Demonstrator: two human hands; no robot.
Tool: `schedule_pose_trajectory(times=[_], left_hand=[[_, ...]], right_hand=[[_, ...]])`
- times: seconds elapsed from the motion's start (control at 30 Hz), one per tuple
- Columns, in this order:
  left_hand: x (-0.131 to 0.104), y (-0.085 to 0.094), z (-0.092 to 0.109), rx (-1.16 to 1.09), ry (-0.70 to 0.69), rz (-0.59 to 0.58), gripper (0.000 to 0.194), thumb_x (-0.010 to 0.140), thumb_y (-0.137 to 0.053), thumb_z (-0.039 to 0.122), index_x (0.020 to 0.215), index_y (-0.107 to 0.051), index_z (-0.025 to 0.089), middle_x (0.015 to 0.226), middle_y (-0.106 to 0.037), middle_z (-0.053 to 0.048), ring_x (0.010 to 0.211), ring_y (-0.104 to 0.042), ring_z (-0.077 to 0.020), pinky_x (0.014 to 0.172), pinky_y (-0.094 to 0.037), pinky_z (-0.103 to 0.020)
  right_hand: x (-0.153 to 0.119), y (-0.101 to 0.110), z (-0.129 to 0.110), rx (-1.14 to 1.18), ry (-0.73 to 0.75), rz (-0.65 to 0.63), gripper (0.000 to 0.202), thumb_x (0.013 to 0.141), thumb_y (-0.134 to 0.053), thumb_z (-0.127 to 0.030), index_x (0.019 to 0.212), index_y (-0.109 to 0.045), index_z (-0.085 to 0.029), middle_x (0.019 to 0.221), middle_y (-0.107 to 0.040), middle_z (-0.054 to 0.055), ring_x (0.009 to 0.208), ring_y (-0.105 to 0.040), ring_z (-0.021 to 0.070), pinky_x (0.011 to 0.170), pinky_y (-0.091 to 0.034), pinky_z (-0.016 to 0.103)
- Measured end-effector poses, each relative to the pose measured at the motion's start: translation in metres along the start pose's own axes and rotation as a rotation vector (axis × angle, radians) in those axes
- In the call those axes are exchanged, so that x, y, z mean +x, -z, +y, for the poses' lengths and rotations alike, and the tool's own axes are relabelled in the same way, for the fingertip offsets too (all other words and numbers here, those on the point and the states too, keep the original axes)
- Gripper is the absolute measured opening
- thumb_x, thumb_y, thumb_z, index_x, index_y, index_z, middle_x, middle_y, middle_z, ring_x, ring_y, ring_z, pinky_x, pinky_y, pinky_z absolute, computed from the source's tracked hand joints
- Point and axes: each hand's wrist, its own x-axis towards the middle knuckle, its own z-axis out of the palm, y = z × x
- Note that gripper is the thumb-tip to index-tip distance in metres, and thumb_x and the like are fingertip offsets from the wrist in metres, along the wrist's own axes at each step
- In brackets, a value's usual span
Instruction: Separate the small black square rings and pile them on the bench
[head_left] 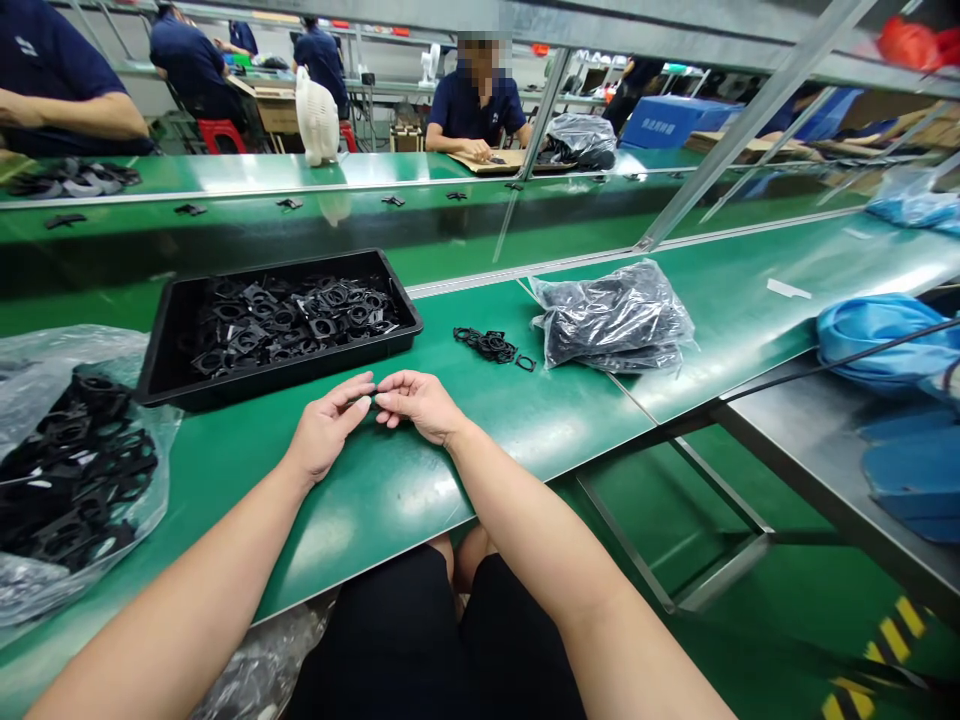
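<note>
Both hands meet over the green table (pixel 390 470), fingertips nearly touching around a small black part (pixel 374 393) that is mostly hidden. My left hand (pixel 330 425) pinches it from the left, and my right hand (pixel 420 405) closes on it from the right. Just behind them sits a black tray (pixel 300 368) heaped with black ring-shaped parts (pixel 292 315). A small pile of similar black parts (pixel 487 345) lies on the table to the right of the tray.
A filled clear bag (pixel 615 315) rests at the right, and an open bag of black parts (pixel 75 470) at the left. Behind runs a belt (pixel 247 230) carrying spaced black pieces. Across it a person (pixel 476 110) works. A slanted metal post (pixel 750 120) stands at right.
</note>
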Motion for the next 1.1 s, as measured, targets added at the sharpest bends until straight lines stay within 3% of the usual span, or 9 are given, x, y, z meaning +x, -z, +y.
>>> schedule_pose_trajectory(times=[0.07,0.17,0.37,0.43,0.93,1.1], left_hand=[[-0.0014,-0.0003,-0.0001,-0.019,0.020,-0.069,0.031,0.075,-0.070,0.040,0.094,-0.073,0.016,0.106,-0.070,-0.010,0.102,-0.060,-0.0232,0.095,-0.042,-0.037],[-0.0022,-0.0005,0.0018,-0.159,0.159,-0.125,0.033,0.074,-0.070,0.042,0.089,-0.073,0.013,0.087,-0.072,-0.010,0.079,-0.064,-0.0200,0.075,-0.050,-0.033],[0.0002,0.0016,0.0056,-0.311,0.276,-0.077,0.032,0.072,-0.073,0.039,0.091,-0.070,0.014,0.080,-0.071,-0.006,0.070,-0.065,-0.0163,0.065,-0.050,-0.027],[0.0010,0.0022,0.0050,-0.311,0.281,-0.097,0.031,0.073,-0.071,0.038,0.092,-0.070,0.014,0.082,-0.071,-0.007,0.071,-0.065,-0.0165,0.066,-0.051,-0.027],[-0.0006,0.0006,0.0057,-0.274,0.282,-0.089,0.032,0.069,-0.075,0.036,0.090,-0.071,0.012,0.075,-0.069,-0.006,0.067,-0.061,-0.0137,0.065,-0.048,-0.025],[0.0003,-0.0006,0.0048,-0.267,0.277,-0.068,0.031,0.068,-0.075,0.037,0.087,-0.072,0.013,0.075,-0.068,-0.005,0.065,-0.059,-0.0129,0.061,-0.047,-0.025]], right_hand=[[0.0000,-0.0004,0.0001,-0.039,-0.010,0.024,0.044,0.057,-0.082,-0.044,0.079,-0.059,-0.014,0.062,-0.065,0.000,0.051,-0.062,0.0106,0.041,-0.046,0.017],[-0.0005,-0.0008,0.0020,-0.168,0.024,0.068,0.041,0.067,-0.073,-0.051,0.081,-0.059,-0.015,0.056,-0.061,-0.002,0.045,-0.056,0.0090,0.038,-0.042,0.018],[-0.0051,-0.0029,0.0052,-0.695,0.580,0.255,0.017,0.073,-0.073,-0.030,0.085,-0.069,-0.020,0.077,-0.059,0.001,0.067,-0.054,0.0104,0.066,-0.049,0.025],[-0.0069,-0.0043,0.0050,-0.782,0.658,0.249,0.009,0.077,-0.070,-0.026,0.084,-0.070,-0.021,0.082,-0.060,0.002,0.072,-0.056,0.0117,0.070,-0.049,0.026],[-0.0073,-0.0039,0.0031,-0.870,0.739,0.196,0.009,0.082,-0.065,-0.025,0.076,-0.064,-0.019,0.075,-0.059,0.001,0.072,-0.055,0.0123,0.070,-0.048,0.025],[-0.0080,-0.0045,0.0054,-0.897,0.796,0.227,0.006,0.084,-0.062,-0.023,0.081,-0.064,-0.019,0.081,-0.058,0.003,0.079,-0.056,0.0126,0.073,-0.048,0.025]])
